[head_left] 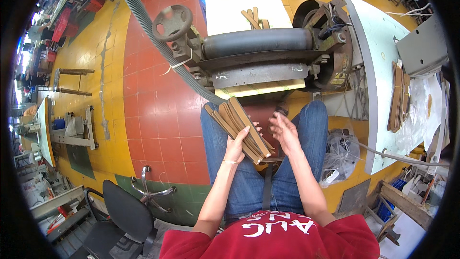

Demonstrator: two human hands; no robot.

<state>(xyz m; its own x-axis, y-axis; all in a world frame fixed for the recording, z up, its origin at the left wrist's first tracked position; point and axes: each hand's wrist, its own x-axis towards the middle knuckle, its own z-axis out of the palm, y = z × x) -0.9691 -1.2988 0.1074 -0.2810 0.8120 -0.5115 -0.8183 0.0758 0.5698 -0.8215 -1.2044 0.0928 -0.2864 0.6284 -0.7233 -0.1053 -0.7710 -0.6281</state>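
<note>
A stack of long brown strips with rounded ends (231,121), which look like leather straps, rests in my left hand (235,149) above my lap. The thumb lies across the top strip, and the strips fan out a little at their far end. To the right of the stack, my right hand (285,132) is raised with its fingers apart and holds nothing that I can see. Just ahead of my knees stands a machine with a dark roller (258,42). Beyond the roller, several similar brown strips (253,17) lie on a white board (220,14).
The machine carries a handwheel (172,22) on its left, beside a grey corrugated hose (143,12). At my right, a pale table (378,91) bears bundled brown strips (397,98). A plastic bag (341,156) sits below it. Behind my left side stands a black chair (127,211).
</note>
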